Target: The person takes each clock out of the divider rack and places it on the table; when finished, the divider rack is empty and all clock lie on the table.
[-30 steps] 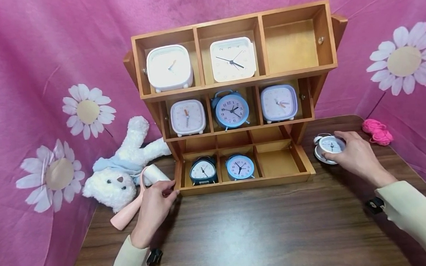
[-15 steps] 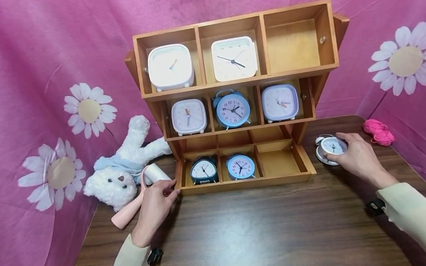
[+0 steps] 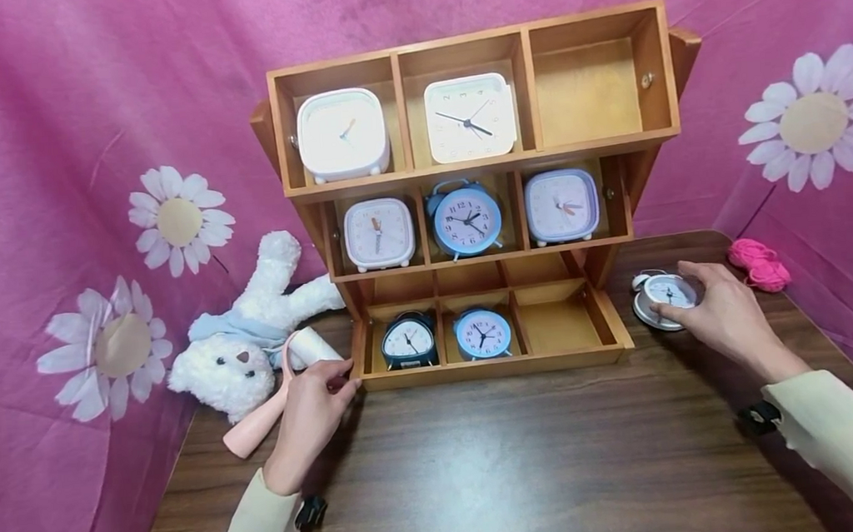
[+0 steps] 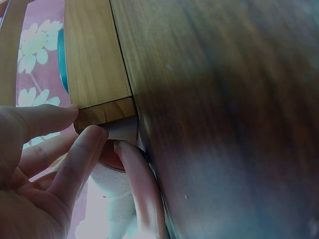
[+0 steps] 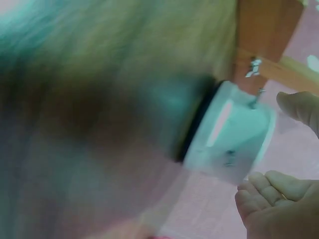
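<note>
In the head view a tiered wooden shelf (image 3: 495, 367) stands on the table, several clocks in its compartments. My left hand (image 3: 307, 426) is at its lower left front corner. In the left wrist view the thumb and a fingertip pinch that corner, the wooden edge (image 4: 99, 64) running upward. To the right of the shelf a small white alarm clock (image 3: 665, 291) sits face up on the table. My right hand (image 3: 727, 322) is spread round it, the thumb over its near side. The right wrist view shows the thumb (image 5: 301, 107) apart from the clock's white side (image 5: 234, 132), with the fingers close beside it.
A white teddy bear (image 3: 228, 373) lies at the left, with a pink-handled lint roller (image 3: 254, 426) beside it. Pink yarn (image 3: 759, 265) lies behind the right hand. A pink flowered curtain (image 3: 157, 87) surrounds the wooden table (image 3: 473, 471).
My right hand has shifted slightly to the right over the last half second, while the white alarm clock has stayed in place. My left hand keeps its place at the shelf corner.
</note>
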A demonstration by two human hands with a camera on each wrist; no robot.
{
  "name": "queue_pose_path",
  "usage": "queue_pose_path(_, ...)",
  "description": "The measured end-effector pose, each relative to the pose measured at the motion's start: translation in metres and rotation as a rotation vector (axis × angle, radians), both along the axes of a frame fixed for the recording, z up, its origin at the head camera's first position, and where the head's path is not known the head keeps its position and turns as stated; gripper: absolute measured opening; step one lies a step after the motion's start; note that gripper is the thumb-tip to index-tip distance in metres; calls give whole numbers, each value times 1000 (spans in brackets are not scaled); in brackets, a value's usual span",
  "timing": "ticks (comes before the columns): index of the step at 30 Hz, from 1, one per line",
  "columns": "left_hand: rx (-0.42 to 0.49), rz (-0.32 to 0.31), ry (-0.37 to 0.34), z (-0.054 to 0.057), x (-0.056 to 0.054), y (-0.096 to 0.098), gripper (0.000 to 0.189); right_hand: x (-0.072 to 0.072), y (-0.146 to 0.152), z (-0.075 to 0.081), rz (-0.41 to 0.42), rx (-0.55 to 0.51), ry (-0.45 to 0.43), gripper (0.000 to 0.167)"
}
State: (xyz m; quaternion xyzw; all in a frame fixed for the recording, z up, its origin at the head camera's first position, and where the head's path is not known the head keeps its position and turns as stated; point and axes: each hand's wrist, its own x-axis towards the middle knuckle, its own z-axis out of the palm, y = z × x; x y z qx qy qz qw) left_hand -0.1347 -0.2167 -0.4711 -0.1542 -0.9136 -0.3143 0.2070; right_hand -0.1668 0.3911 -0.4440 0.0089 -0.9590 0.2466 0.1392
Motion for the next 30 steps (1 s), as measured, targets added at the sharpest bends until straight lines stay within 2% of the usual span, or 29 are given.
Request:
queue_pose_path(1, 9, -7, 9, -6, -2, -2, 24, 1, -2, 3, 2, -2, 7, 79)
queue_pose_path(5, -2, -2, 22, 2, 3, 1, 25, 5, -14, 18, 20, -24, 13, 79)
queue_pose_path(6, 7, -7, 30, -2, 0, -2, 25, 6, -19, 21, 24, -28, 12, 80)
queue_pose_path(7, 8, -5, 20, -1, 1, -1, 25, 8, -24, 25, 29, -34, 11, 80)
queue_pose_path(8, -3, 5, 6, 6, 4, 2, 26, 9, -29, 28, 34, -40, 9, 80)
queue_pose_path(12, -18, 33, -69, 14, 8, 6, 25, 16, -49, 37, 52, -58, 3, 80)
queue_pose_path(13, -30, 41, -88, 21, 11, 10, 26, 18, -54, 39, 59, -65, 3, 80)
queue_pose_path(14, -28, 39, -87, 18, 10, 9, 26, 19, -59, 41, 67, -70, 4, 79)
queue_pose_path(16, -9, 13, -59, 1, 1, -1, 23, 23, -68, 45, 84, -81, 14, 76)
queue_pose_path(17, -5, 7, -49, -3, 0, -2, 24, 24, -73, 46, 94, -86, 21, 75)
queue_pose_path(18, 5, -4, -28, -12, -4, -6, 24, 27, -77, 48, 104, -94, 26, 73)
queue_pose_path(20, 9, -12, -9, -15, -6, -8, 24, 31, -85, 51, 123, -108, 33, 72)
queue_pose_path(21, 5, -11, -11, -13, -5, -7, 24, 32, -89, 53, 134, -114, 37, 71)
queue_pose_path(23, -18, 18, -47, 4, 4, 2, 25, 35, -95, 54, 157, -129, 46, 71)
queue_pose_path(24, -21, 23, -58, 7, 5, 3, 25, 36, -99, 55, 171, -138, 49, 70)
queue_pose_path(25, -31, 32, -73, 15, 9, 7, 26, 37, -102, 55, 183, -142, 53, 70)
queue_pose_path(27, -34, 40, -97, 19, 10, 9, 26, 38, -109, 55, 206, -146, 62, 69)
queue_pose_path(28, -19, 31, -87, 14, 7, 7, 25, 39, -113, 55, 215, -150, 62, 69)
queue_pose_path(30, -10, 25, -82, 13, 6, 6, 25, 40, -121, 55, 232, -160, 53, 67)
